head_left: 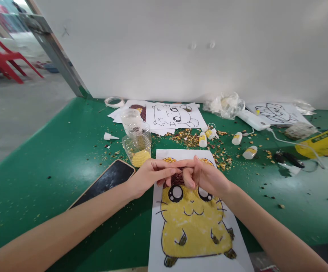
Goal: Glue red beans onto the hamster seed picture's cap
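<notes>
My left hand (149,174) and my right hand (206,175) meet above the top of a hamster picture (194,226). My left thumb and fingers close around the outstretched index finger of my right hand. The other right fingers are partly bent, with nothing visible in them. The picture is on white paper, its body covered in fine yellow grains, with dark red beans (178,179) on the head and yellow kernels at the ears. Dark green bits fill the paws and feet. My hands hide part of the head.
A phone (104,183) lies left of the picture, near clear plastic cups (137,141), one holding yellow grains. Behind are outline drawings (175,115), scattered grains (189,138), small glue bottles (249,152), a white power bank (253,120), keys (293,159) and a yellow bag (322,141).
</notes>
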`<move>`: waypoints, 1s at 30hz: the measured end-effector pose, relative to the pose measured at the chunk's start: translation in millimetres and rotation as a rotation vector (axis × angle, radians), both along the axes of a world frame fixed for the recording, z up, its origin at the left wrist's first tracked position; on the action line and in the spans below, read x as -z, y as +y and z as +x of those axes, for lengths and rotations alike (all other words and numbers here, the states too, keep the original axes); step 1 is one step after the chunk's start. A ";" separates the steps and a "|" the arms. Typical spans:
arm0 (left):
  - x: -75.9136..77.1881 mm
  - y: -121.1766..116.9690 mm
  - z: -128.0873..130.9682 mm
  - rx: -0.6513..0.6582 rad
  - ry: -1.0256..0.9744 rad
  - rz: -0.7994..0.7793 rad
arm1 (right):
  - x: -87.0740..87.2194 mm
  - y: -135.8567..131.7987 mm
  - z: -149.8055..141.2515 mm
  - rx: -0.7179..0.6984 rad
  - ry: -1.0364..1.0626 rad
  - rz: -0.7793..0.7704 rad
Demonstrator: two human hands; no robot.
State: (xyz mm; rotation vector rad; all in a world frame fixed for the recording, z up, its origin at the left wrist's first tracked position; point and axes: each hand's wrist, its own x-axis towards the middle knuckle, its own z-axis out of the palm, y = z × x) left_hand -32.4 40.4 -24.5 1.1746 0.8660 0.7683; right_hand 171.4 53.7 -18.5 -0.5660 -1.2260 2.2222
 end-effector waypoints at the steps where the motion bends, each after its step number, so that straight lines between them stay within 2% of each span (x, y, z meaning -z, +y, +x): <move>1: -0.5 -0.2 0.2 -0.002 0.003 0.000 | 0.0 0.4 0.4 -0.003 0.002 -0.005; 18: -7.3 -2.1 4.3 0.028 0.106 0.017 | 0.8 1.3 0.4 0.003 -0.027 0.010; 23: -6.2 -0.5 2.7 -0.053 0.065 0.001 | -2.3 1.0 -1.6 0.085 -0.086 0.018; 26: -4.7 0.1 1.2 -0.085 0.110 -0.013 | -3.5 1.8 -2.2 0.162 -0.165 0.019; 30: -4.4 -0.6 2.1 -0.148 0.154 0.030 | -3.7 1.9 -2.9 0.186 -0.186 0.020</move>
